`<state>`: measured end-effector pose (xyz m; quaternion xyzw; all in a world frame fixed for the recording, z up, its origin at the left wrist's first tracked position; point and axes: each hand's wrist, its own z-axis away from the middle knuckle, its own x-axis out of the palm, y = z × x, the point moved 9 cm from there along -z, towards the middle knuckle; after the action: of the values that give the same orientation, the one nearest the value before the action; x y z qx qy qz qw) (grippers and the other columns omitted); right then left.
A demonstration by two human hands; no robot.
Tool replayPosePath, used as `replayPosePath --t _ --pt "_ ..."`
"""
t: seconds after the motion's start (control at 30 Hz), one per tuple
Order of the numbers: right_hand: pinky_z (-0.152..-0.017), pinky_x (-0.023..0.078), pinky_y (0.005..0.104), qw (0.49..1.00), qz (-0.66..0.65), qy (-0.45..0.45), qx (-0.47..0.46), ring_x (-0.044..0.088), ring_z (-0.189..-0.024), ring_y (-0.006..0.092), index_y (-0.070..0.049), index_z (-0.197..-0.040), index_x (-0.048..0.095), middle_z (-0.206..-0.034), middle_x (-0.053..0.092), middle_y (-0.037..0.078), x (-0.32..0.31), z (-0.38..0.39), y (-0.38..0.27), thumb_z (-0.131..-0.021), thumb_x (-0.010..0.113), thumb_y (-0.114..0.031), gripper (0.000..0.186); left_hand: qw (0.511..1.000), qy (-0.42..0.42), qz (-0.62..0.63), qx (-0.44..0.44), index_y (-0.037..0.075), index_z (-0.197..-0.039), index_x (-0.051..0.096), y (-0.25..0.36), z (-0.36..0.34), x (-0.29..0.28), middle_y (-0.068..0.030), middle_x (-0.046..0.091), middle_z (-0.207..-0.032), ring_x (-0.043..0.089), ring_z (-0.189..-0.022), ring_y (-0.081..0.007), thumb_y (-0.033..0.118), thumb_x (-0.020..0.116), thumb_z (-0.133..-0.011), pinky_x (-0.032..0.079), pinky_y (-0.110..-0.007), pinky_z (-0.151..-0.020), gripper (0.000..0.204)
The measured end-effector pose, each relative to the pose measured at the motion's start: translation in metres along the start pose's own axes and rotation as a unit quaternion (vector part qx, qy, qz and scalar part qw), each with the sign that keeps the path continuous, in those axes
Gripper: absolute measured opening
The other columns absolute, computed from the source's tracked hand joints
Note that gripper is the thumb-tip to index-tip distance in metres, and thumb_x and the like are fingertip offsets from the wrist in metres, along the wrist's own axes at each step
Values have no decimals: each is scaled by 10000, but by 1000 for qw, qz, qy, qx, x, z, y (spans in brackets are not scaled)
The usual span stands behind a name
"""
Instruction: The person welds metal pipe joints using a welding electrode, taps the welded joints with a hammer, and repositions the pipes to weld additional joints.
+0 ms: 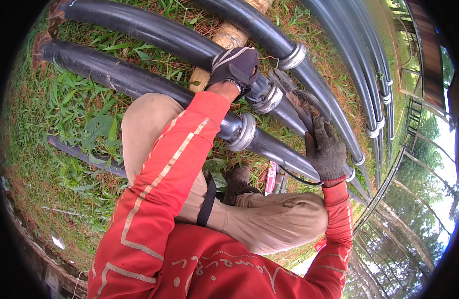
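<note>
My left hand, in a black glove, is closed over the middle black pipe just short of its grey collar. To the right, my right hand, in a dark grey knit glove, is closed at the near end of a dirty grey-brown tool. The tool lies along the pipes, and its exact kind is unclear. A black cable curves near my right wrist. The nearest black pipe, with its own grey collar, passes beside my bent knee.
Another collared pipe runs beyond, with more long pipes at the right. A log lies under the pipes. A red-and-white tube lies by my boot. A short dark pipe rests in the grass.
</note>
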<state>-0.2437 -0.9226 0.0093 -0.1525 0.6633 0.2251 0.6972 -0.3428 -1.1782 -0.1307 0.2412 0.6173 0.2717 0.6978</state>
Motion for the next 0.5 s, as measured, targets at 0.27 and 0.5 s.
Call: replayPosePath --t 0.27,0.5 --pt "-732 654 511 999 -6 -41 10 791 -959 419 -84 -1490 631 -1341 734 227 7 -5 3 -1008 717 -265 522 1000 -8 13 6 131 -1116 781 -1 -2 3 -206 781 -1050 756 -982 -451 225 635 -1016 606 -560 -841 201" --pt "-743 653 511 998 8 -63 17 787 -955 403 -88 -1486 640 -1323 734 222 7 -3 0 -999 723 -256 522 1000 -19 10 2 129 -1129 779 -2 -5 4 -211 777 -1051 748 -988 -457 259 634 -1040 597 -561 -847 215"
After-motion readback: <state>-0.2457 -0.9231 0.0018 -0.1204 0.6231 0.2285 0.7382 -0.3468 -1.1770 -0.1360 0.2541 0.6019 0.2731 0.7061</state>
